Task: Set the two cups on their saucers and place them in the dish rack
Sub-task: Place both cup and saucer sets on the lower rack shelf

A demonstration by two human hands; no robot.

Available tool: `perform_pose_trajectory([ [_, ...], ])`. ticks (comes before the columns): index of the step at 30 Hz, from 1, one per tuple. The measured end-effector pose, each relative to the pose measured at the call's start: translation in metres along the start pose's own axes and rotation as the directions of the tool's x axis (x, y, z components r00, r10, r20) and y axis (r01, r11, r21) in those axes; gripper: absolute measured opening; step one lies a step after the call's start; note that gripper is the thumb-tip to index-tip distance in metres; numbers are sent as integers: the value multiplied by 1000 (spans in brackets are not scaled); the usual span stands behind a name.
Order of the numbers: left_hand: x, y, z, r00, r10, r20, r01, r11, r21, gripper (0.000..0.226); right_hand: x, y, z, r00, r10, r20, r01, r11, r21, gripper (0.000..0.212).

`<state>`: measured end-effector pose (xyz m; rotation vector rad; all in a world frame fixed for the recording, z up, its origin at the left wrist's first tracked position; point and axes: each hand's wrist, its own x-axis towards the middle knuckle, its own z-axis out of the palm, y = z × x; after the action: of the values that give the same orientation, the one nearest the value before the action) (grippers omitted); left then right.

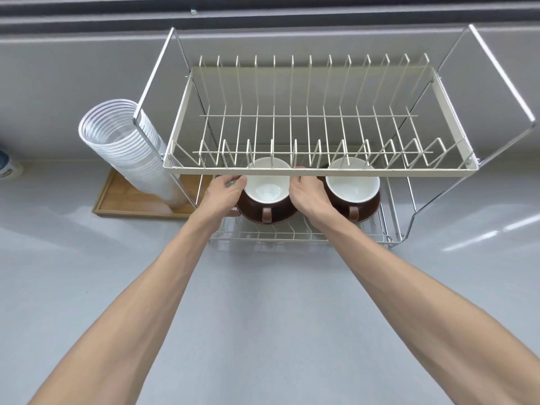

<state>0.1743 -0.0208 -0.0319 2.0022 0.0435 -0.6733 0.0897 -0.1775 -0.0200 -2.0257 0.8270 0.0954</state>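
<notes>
Cups, two, glossy ceramic, brown outside and white inside, rounded bowl shape with brown loop handles facing the viewer: left cup and right cup, each upright and empty on a round brown glazed saucer, left saucer and right saucer. Both sets sit side by side on the lower wire shelf of the two-tier dish rack; the saucers lie close together, contact hidden by the right hand.

Upper tier: cream-coated wire tray with upright plate dividers, empty, its front rail crossing just above the cup rims, leaving little headroom. Chrome side frames bracket the rack.

Left hand: grip curled on the left edge of the left cup and saucer, thumb under the saucer rim. Right hand: grip closed between the two cups, on the left cup's right side.

Stack of clear ribbed plastic cups, leaning, stands on a rectangular wooden tray left of the rack. Grey smooth surface in front lies open.
</notes>
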Motion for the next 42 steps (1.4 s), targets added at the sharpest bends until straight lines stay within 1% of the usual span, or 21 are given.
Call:
perform_pose_trajectory([
  [2,-2,1,0,1000,3,4,-3,1000,14,46,1,1,1,1000,1,6,-1,1000,12,36],
  [6,-10,3,1,1000,25,11,-26,999,45,43,-2,3,0,1000,11,-1,-11,1000,24,28],
  [8,-13,4,1,999,37,17,-38,998,57,41,-6,2,0,1000,7,-2,-7,1000,29,30],
  [11,-21,5,-1,999,41,18,-43,996,79,40,-13,1,0,1000,-17,-11,17,1000,17,39],
  [16,-36,5,-5,997,72,35,-76,989,130,42,-22,-2,-2,999,-26,-42,27,999,24,38],
  [20,-49,-2,-6,995,75,63,-87,974,212,47,-34,0,-9,997,-71,-38,72,997,18,37],
  [24,-66,-10,-6,989,48,142,-96,929,356,47,-57,9,-22,994,-105,-10,104,994,-24,41],
  [27,-82,-18,-6,981,38,190,-125,873,471,48,-77,22,-33,993,-116,38,120,986,-116,40],
  [30,-99,-21,-1,974,68,215,-182,799,574,46,-98,39,-40,986,-100,136,131,962,-241,40],
  [33,-119,-20,8,965,121,231,-248,695,674,45,-117,56,-44,976,-79,205,153,913,-377,42],
  [35,-130,-19,18,954,141,266,-295,616,731,47,-128,65,-47,971,-70,230,170,874,-455,45],
  [37,-140,-15,30,941,146,304,-334,528,781,48,-137,72,-51,974,-82,212,183,836,-517,45],
  [39,-145,-9,42,939,165,303,-345,435,832,47,-142,75,-54,980,-101,171,183,794,-579,43],
  [40,-148,-4,48,936,193,293,-348,404,846,46,-143,76,-58,983,-119,141,181,773,-609,41],
  [41,-151,2,56,931,236,280,-355,399,845,45,-144,78,-62,984,-144,108,180,756,-629,40],
  [42,-153,7,63,922,281,265,-366,416,832,44,-144,80,-67,982,-172,73,179,749,-639,39],
])
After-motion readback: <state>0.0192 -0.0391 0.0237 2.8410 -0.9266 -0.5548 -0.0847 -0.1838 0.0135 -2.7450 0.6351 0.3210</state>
